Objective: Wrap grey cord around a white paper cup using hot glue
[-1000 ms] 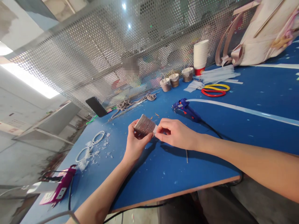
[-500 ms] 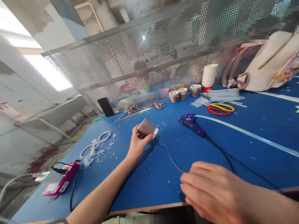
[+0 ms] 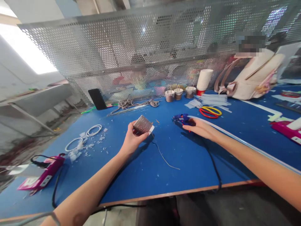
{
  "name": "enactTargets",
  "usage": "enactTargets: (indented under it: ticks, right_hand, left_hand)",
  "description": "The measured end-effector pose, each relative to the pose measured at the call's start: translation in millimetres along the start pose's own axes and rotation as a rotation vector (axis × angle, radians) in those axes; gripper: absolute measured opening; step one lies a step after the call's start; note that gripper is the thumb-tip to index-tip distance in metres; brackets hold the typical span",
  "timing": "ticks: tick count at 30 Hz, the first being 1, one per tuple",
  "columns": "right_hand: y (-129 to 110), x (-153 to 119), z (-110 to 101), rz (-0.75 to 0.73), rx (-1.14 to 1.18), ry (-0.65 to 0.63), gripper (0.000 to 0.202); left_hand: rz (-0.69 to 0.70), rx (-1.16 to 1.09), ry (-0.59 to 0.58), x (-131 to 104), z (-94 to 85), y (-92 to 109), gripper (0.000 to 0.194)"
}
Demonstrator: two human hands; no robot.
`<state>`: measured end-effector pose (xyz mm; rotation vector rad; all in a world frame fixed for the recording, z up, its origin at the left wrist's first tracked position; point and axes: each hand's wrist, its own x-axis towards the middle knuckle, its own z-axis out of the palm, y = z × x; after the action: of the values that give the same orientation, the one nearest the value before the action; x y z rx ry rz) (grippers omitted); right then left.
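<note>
My left hand (image 3: 133, 138) grips a small card wrapped in grey-brown cord (image 3: 142, 125), its white corner showing beside my thumb. A loose end of the cord (image 3: 164, 158) trails from the card onto the blue table (image 3: 141, 185). To the right, my right hand (image 3: 198, 127) is closed around the handle of a blue glue gun (image 3: 182, 118), whose nozzle points left. A long clear glue stick (image 3: 244, 139) runs from the back of the gun past my right forearm, and a black cable (image 3: 215, 168) hangs to the table's front edge.
White rings (image 3: 94, 130) and scraps lie left, near a pink power strip (image 3: 48, 172). Along the mesh screen (image 3: 105, 53) are a phone (image 3: 97, 99), cord bundles (image 3: 125, 104), small cups (image 3: 169, 96), stacked paper cups (image 3: 204, 80), red and yellow rings (image 3: 209, 113) and a bag (image 3: 249, 80).
My right hand has left the loose cord end near the front edge, moved forward and taken hold of the glue gun. The cord end now lies free. The view has shifted somewhat.
</note>
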<state>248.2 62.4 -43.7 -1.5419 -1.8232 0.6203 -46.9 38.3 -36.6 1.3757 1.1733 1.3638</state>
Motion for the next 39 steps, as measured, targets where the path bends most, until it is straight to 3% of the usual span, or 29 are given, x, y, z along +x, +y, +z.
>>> enactTargets:
  ticks: [7,13,18,21,28,35,39]
  right_hand:
    - [-22.7,14.5,25.4,0.081,0.08,-0.004,0.02]
    - [-52.8,-26.0,22.9,-0.019,0.235,-0.085,0.029]
    - [-70.9,-53.5,24.9,-0.2,0.135,-0.152,0.026]
    - [-73.9,-54.7,28.6,-0.283,0.126,-0.167,0.025]
    - [-73.9,-51.4,33.1,-0.287,0.114,-0.151,0.026]
    - [-65.7,-53.8,41.5,-0.445,0.027,-0.066,0.022]
    - [-62.0,-54.1,42.1,-0.463,0.001,-0.016,0.023]
  left_hand:
    - [-0.008,0.023,-0.023,-3.6,3.0,-0.7,0.05]
    - [-0.043,0.048,-0.001,-5.7,2.8,-3.2,0.057]
    - [-0.053,0.093,0.01,-5.5,4.1,-7.1,0.06]
    - [-0.06,0.098,-0.016,-5.8,5.4,-9.0,0.062]
    - [-0.037,0.131,-0.042,-6.4,7.5,-9.0,0.062]
    - [-0.005,0.174,-0.039,-5.9,7.8,-8.7,0.063]
    - [-0.005,0.205,-0.04,-5.1,6.7,-10.1,0.064]
